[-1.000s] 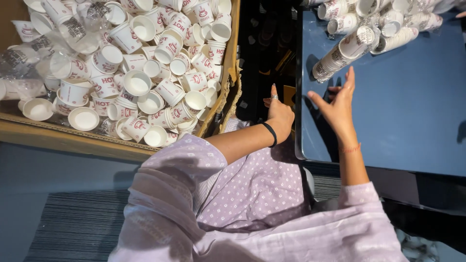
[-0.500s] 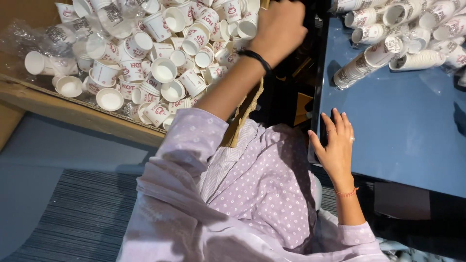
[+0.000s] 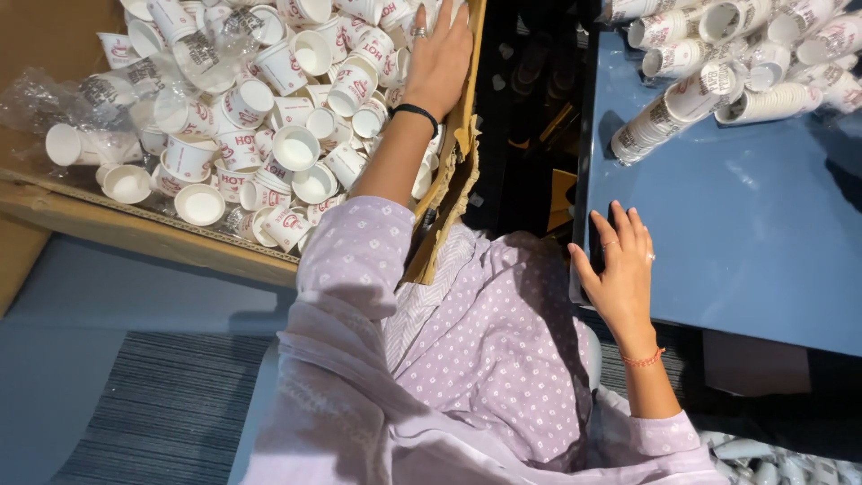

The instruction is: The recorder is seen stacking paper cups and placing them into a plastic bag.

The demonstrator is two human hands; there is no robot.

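Note:
My left hand (image 3: 440, 56) reaches into a cardboard box (image 3: 153, 235) heaped with loose white paper cups (image 3: 296, 148) bearing red print. Its fingers lie spread over the cups at the box's right side, and whether it grips one is hidden. A black band circles that wrist. My right hand (image 3: 620, 269) rests flat with fingers apart on the near left corner of a blue table (image 3: 745, 233), holding nothing. A red thread is on that wrist.
Stacked sleeves of paper cups (image 3: 655, 121) lie on their sides along the blue table's far edge. Crumpled clear plastic wrap (image 3: 54, 99) sits in the box's left part. A dark gap (image 3: 530, 108) separates box and table. Grey striped floor lies below left.
My left hand has left the gap beside the table and reached up into the box of cups. My right hand has slid down to the table's near corner.

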